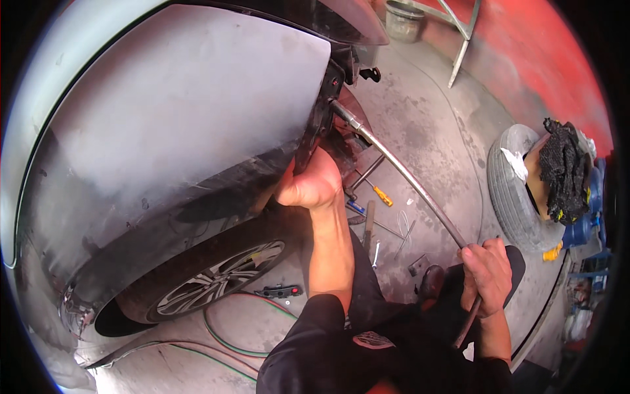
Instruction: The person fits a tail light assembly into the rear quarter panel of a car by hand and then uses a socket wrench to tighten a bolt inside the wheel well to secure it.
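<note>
My right hand is wrapped round the lower part of a long metal bar, which slants up and left. The bar's thicker upper end meets a black bracket along the edge of a grey car panel. Below that contact, my left hand reaches up against the panel's lower edge. Its wrist is bent and its fingers are hidden behind the bodywork, so their grip does not show. A car wheel sits under the panel, left of my left forearm.
On the concrete floor lie a yellow-handled screwdriver, a wrench and a small black part. Red and green hoses run near the wheel. A loose tire lies at the right, and a bucket stands at the back.
</note>
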A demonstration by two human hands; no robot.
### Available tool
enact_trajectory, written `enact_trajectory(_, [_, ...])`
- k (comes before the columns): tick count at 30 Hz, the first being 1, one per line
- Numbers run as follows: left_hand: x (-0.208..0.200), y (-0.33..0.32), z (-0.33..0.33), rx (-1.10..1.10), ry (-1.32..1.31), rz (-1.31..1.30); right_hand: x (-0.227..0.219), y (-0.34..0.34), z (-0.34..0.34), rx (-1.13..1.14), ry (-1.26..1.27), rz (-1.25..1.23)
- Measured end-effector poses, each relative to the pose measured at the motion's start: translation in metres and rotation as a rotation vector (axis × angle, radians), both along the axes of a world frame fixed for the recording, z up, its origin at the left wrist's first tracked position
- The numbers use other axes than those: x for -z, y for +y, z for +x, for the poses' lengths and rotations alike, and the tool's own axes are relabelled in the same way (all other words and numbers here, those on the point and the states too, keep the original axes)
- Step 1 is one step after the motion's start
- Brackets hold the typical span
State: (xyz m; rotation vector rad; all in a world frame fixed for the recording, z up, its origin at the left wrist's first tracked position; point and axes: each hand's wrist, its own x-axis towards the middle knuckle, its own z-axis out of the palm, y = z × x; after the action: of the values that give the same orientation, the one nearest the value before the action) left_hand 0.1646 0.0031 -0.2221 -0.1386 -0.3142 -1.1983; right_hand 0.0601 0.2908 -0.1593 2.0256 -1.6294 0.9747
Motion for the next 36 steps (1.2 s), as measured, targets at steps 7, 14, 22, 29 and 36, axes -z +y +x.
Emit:
enact_trajectory(7, [0.002, -0.001, 0.001, -0.037, -0.009, 0.014, 0.002, 0.001, 0.008, 0.012, 0.041, -0.019])
enact_trajectory(14, [-0.002, 0.004, 0.000, 0.010, -0.018, 0.001, -0.010, 0.013, 0.024, 0.095, 0.139, 0.177])
enact_trajectory(22, [0.004, 0.000, 0.001, 0.027, -0.002, -0.040, -0.056, 0.028, 0.066, 0.610, 0.385, 0.434])
enact_trajectory(29, [0.004, -0.001, -0.003, 0.027, 0.027, -0.015, -0.045, 0.029, 0.083, 0.418, -0.704, 0.308])
enact_trajectory(36, [0.014, -0.007, -0.005, 0.033, 0.037, -0.019, -0.051, 0.010, 0.100, 0.389, -1.059, -0.142])
